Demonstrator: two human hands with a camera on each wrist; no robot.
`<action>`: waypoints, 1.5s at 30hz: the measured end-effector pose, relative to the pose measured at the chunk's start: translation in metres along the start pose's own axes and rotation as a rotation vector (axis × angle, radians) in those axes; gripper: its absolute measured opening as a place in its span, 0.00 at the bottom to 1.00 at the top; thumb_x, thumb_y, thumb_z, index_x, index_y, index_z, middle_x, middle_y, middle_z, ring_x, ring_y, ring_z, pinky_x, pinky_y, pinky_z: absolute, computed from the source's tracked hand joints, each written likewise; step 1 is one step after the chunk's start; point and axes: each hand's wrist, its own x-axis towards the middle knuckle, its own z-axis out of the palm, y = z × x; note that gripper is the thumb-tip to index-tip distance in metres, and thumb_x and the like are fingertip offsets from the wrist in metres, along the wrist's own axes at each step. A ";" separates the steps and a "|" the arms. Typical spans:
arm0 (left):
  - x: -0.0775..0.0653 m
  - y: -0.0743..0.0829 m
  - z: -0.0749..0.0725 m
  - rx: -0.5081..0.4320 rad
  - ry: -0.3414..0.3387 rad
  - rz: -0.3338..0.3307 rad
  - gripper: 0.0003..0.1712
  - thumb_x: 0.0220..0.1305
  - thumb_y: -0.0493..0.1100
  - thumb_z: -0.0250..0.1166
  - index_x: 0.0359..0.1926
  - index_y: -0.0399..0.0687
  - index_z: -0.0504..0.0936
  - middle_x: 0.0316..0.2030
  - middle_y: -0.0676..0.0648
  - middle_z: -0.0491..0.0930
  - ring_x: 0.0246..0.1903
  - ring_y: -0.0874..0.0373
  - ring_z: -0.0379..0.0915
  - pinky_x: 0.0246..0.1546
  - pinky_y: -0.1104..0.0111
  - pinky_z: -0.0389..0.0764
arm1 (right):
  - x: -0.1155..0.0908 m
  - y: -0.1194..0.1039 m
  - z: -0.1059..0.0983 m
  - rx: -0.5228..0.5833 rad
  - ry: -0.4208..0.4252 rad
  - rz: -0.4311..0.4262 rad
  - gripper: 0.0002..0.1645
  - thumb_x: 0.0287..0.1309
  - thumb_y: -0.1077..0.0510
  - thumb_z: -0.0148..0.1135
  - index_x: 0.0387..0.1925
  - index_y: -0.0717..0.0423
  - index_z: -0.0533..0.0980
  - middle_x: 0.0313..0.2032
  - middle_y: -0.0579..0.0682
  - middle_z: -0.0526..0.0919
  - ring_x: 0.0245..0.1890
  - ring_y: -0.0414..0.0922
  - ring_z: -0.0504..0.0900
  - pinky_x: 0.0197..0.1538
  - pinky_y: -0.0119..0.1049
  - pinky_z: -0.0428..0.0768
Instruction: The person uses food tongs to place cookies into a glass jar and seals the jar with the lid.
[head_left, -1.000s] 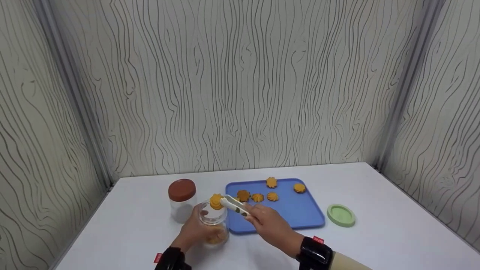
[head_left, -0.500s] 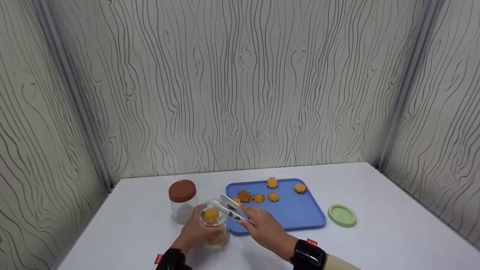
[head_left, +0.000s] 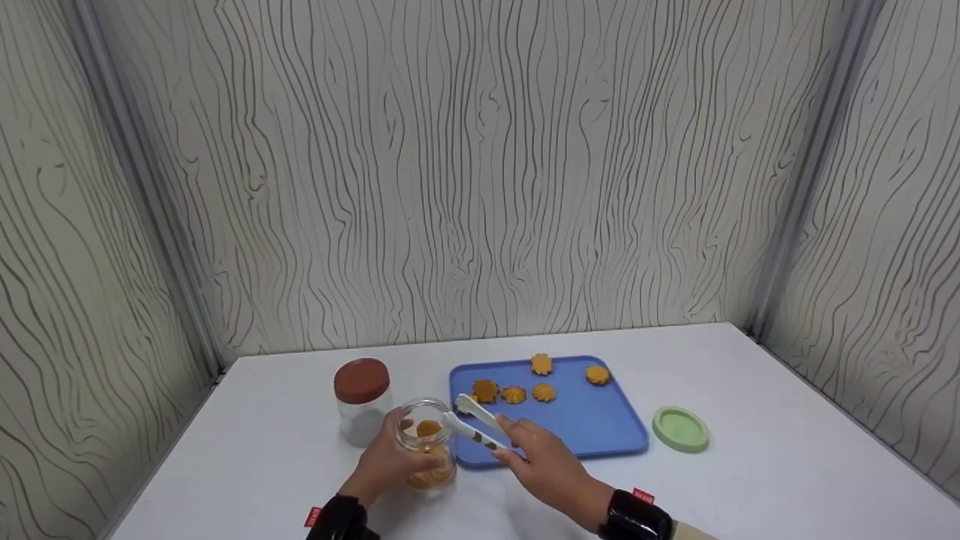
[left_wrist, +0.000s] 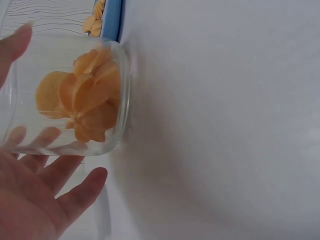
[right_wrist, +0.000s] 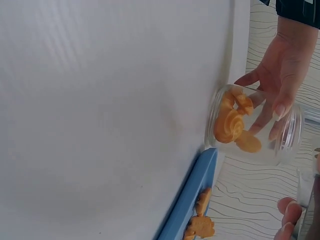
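My left hand point(head_left: 390, 461) grips a clear glass jar point(right_wrist: 272, 156) from its left side, thumb and fingers spread round the wall. The jar stands upright on the table with its mouth uncovered. Several golden, ridged cookies point(left_wrist: 90, 95) are piled in its lower part. Just right of the jar, my right hand point(head_left: 551, 461) holds white tongs point(head_left: 474, 433) with dark marks. Their arms are spread, with no cookie between the tips. One tip lies beside the jar's rim, while the other overlaps the tray's left edge and partly hides a cookie there.
A blue tray point(head_left: 600, 421) behind the right hand bears several cookies point(head_left: 544, 392). To its right lies a round light-green lid point(head_left: 681, 430). Behind the left hand stands a second jar with a red-brown lid point(head_left: 361, 381). A patterned panel point(head_left: 480, 187) rises behind the table.
The cookie held in the tongs over the jar's mouth has dropped inside. The tongs have drawn back right from the mouth toward the tray. My left hand stays on the jar.
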 end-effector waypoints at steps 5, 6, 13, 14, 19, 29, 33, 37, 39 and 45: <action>0.000 0.000 0.000 -0.007 0.003 0.004 0.61 0.40 0.53 0.82 0.69 0.38 0.56 0.64 0.32 0.64 0.60 0.38 0.64 0.60 0.43 0.66 | -0.007 0.012 -0.005 -0.019 -0.005 0.044 0.35 0.68 0.47 0.56 0.64 0.70 0.67 0.41 0.52 0.79 0.34 0.41 0.72 0.35 0.36 0.73; 0.000 0.000 -0.001 -0.007 0.001 0.005 0.61 0.40 0.53 0.82 0.69 0.38 0.56 0.63 0.32 0.65 0.60 0.38 0.65 0.60 0.44 0.67 | -0.009 0.015 -0.006 -0.022 -0.005 0.052 0.35 0.68 0.47 0.56 0.64 0.70 0.67 0.42 0.53 0.79 0.34 0.42 0.72 0.35 0.37 0.73; 0.001 -0.001 -0.002 -0.012 -0.011 0.001 0.60 0.40 0.51 0.82 0.69 0.38 0.56 0.60 0.34 0.68 0.58 0.39 0.67 0.58 0.46 0.70 | -0.018 0.030 -0.010 -0.034 -0.019 0.100 0.35 0.68 0.46 0.56 0.64 0.70 0.67 0.42 0.52 0.78 0.34 0.44 0.72 0.35 0.38 0.72; 0.001 -0.001 -0.002 -0.012 -0.013 0.002 0.61 0.40 0.51 0.82 0.69 0.38 0.55 0.60 0.34 0.68 0.58 0.39 0.67 0.58 0.46 0.70 | -0.019 0.032 -0.010 -0.034 -0.021 0.109 0.36 0.68 0.46 0.56 0.64 0.70 0.67 0.41 0.51 0.78 0.34 0.43 0.71 0.34 0.37 0.72; -0.001 0.000 -0.002 -0.013 -0.010 0.017 0.63 0.40 0.49 0.82 0.71 0.39 0.53 0.61 0.33 0.68 0.59 0.38 0.66 0.58 0.45 0.68 | -0.025 0.042 -0.012 -0.051 -0.023 0.151 0.35 0.67 0.47 0.57 0.64 0.70 0.68 0.37 0.48 0.76 0.31 0.42 0.69 0.32 0.36 0.70; 0.000 -0.001 -0.003 -0.027 -0.016 0.037 0.60 0.41 0.48 0.82 0.70 0.38 0.55 0.59 0.33 0.68 0.59 0.38 0.66 0.59 0.44 0.68 | -0.031 0.054 -0.016 -0.092 0.011 0.168 0.33 0.65 0.51 0.60 0.61 0.73 0.69 0.45 0.62 0.80 0.41 0.55 0.78 0.43 0.54 0.77; 0.001 -0.001 -0.003 -0.011 -0.016 0.031 0.60 0.41 0.50 0.81 0.70 0.37 0.55 0.59 0.34 0.69 0.58 0.38 0.66 0.59 0.45 0.68 | -0.033 0.055 -0.017 -0.097 0.008 0.170 0.34 0.64 0.51 0.60 0.61 0.73 0.69 0.46 0.63 0.79 0.44 0.58 0.78 0.46 0.57 0.76; 0.000 0.000 -0.004 0.007 -0.014 0.040 0.60 0.41 0.50 0.82 0.69 0.37 0.56 0.58 0.35 0.70 0.57 0.40 0.67 0.58 0.46 0.69 | -0.035 0.057 -0.017 -0.116 -0.002 0.189 0.34 0.65 0.50 0.60 0.62 0.72 0.68 0.46 0.62 0.79 0.45 0.57 0.78 0.47 0.56 0.76; 0.000 0.000 -0.005 0.015 -0.014 0.045 0.60 0.40 0.50 0.82 0.69 0.37 0.56 0.57 0.36 0.70 0.57 0.41 0.68 0.58 0.46 0.70 | -0.036 0.058 -0.017 -0.122 -0.007 0.201 0.34 0.64 0.50 0.61 0.62 0.72 0.68 0.45 0.61 0.80 0.43 0.55 0.78 0.46 0.55 0.76; 0.000 0.000 -0.006 0.021 -0.011 0.050 0.61 0.40 0.50 0.82 0.69 0.37 0.56 0.57 0.35 0.70 0.57 0.41 0.68 0.58 0.46 0.70 | -0.040 0.063 -0.017 -0.130 -0.002 0.215 0.34 0.64 0.50 0.61 0.61 0.72 0.69 0.41 0.57 0.79 0.39 0.52 0.77 0.43 0.52 0.77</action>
